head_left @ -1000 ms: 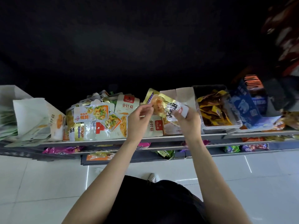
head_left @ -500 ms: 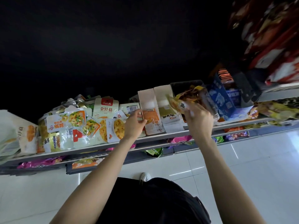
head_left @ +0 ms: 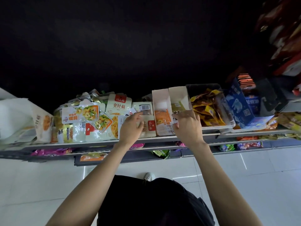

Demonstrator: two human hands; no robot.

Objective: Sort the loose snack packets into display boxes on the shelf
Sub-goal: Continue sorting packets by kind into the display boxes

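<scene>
A white tiled floor (head_left: 48, 185) and the toe of a white shoe (head_left: 149, 176) are being shown nearest, below two bare forearms being raised to the shelf (head_left: 97, 143). The left hand (head_left: 132, 128) is being held over the loose snack packets (head_left: 91, 118) piled on the shelf, its fingers (head_left: 138, 114) loosely bent, touching a pale packet; whether that grip is clamped on it cannot be told. The right hand (head_left: 187, 126) is being held at the front of two open cardboard display boxes (head_left: 169, 101), fingers spread apart and relaxed, nothing clearly held. Just right of the boxes, yellow packets (head_left: 206, 108) are being kept in a clear bin (head_left: 228, 123). Beyond it, a blue carton (head_left: 237, 103) is being stood on the shelf.
</scene>
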